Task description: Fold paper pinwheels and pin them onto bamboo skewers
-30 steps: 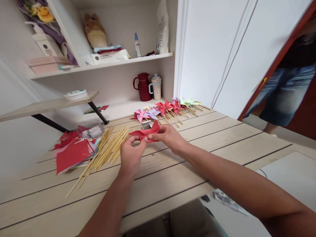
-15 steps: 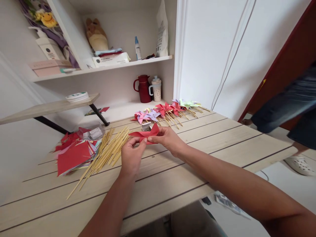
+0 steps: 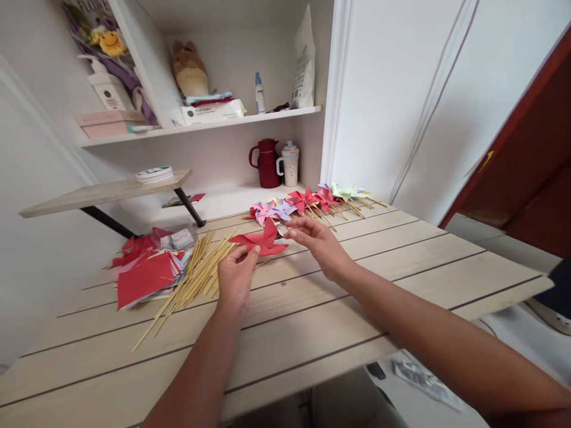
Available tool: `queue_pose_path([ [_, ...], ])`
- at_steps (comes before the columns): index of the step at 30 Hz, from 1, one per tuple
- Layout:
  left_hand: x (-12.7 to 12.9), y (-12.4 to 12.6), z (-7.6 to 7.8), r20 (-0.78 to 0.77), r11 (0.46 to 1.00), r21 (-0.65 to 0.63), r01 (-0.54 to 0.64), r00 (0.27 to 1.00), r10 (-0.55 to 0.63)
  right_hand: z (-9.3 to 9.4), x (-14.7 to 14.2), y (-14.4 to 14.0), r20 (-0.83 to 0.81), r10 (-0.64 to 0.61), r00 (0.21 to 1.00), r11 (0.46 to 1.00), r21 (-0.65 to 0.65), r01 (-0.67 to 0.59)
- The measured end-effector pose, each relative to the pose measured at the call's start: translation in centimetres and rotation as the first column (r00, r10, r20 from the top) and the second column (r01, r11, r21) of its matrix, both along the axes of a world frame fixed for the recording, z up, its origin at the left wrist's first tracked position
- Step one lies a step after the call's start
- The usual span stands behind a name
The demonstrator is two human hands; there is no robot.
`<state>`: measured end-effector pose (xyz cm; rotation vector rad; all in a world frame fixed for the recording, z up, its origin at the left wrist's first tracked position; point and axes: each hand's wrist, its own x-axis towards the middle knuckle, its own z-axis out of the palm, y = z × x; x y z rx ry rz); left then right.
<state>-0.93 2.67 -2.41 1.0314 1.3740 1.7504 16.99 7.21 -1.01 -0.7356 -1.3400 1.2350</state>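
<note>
A red paper pinwheel (image 3: 264, 239) with folded blades is pinched at its lower edge by my left hand (image 3: 236, 273), thumb in front and fingers behind. To its right, my right hand (image 3: 319, 242) is off the paper, its fingers curved and thumb slightly apart from the forefinger. A small box (image 3: 279, 233) shows partly behind the pinwheel, near my right fingertips. Many thin wooden sticks (image 3: 203, 270) lie loose left of my left hand. Below the pinwheel, a tiny metal-looking piece (image 3: 283, 283) rests on the table.
Red and coloured paper sheets (image 3: 145, 279) are stacked at the left, beside a clear plastic pack (image 3: 181, 239). Finished pinwheels on sticks (image 3: 306, 202) lie along the back of the slatted table (image 3: 321, 333). A red jug (image 3: 268, 163) and a cup (image 3: 291, 165) stand behind; a raised board (image 3: 107, 193) juts out left.
My right hand has let go of the red pinwheel and moved slightly right and away from it. My left hand keeps holding it. The view has shifted, and the person at right is mostly out of frame.
</note>
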Motion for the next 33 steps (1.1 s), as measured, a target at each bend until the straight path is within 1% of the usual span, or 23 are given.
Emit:
queue_pose_path([
  [1, -0.2, 0.1, 0.1, 0.013, 1.0, -0.01, -0.016, 1.0, 0.016, 0.0, 0.4, 0.2, 0.034, -0.02, 0.999, 1.0, 0.005, 0.02],
  [2, -0.4, 0.1, 0.1, 0.024, 0.999, -0.015, -0.03, 0.999, 0.03, -0.2, 0.7, 0.4, 0.084, -0.007, 0.996, 1.0, 0.005, 0.007],
  [4, -0.7, 0.2, 0.2, 0.03, 0.999, -0.007, -0.048, 0.998, 0.048, -0.6, 1.1, 0.8, 0.207, 0.106, 0.972, 0.994, -0.023, -0.103],
  [7, -0.9, 0.2, 0.2, 0.006, 0.998, 0.025, -0.064, 0.998, 0.064, -1.7, 1.2, 1.0, 0.366, 0.316, 0.876, 0.948, -0.092, -0.304],
  [9, -0.9, 0.3, 0.2, -0.023, 0.997, 0.042, -0.069, 0.997, 0.07, -2.7, 0.9, 1.1, 0.434, 0.379, 0.818, 0.924, -0.121, -0.364],
  [11, -0.8, 0.3, 0.1, -0.05, 0.996, 0.058, -0.069, 0.996, 0.072, -3.4, 0.7, 1.2, 0.476, 0.385, 0.791, 0.92, -0.13, -0.369],
  [14, -0.7, 0.2, 0.0, -0.079, 0.994, 0.074, -0.075, 0.994, 0.081, -4.1, 0.7, 1.4, 0.498, 0.38, 0.779, 0.92, -0.117, -0.373],
  [17, -0.5, 0.1, 0.0, -0.075, 0.994, 0.078, -0.073, 0.994, 0.079, -4.0, 0.9, 1.6, 0.54, 0.378, 0.752, 0.913, -0.083, -0.399],
  [20, -0.3, -0.1, 0.1, -0.061, 0.995, 0.084, -0.055, 0.996, 0.06, -3.8, 1.0, 1.5, 0.589, 0.36, 0.723, 0.919, -0.088, -0.386],
  [27, -0.2, -0.4, 0.3, -0.027, 0.997, 0.076, -0.03, 0.999, 0.032, -3.6, 0.7, 1.1, 0.588, 0.377, 0.716, 0.919, -0.138, -0.37],
  [33, -0.2, -0.5, 0.2, 0.01, 0.997, 0.066, -0.036, 0.999, 0.035, -3.8, 0.3, 0.9, 0.608, 0.355, 0.71, 0.924, -0.114, -0.365],
])
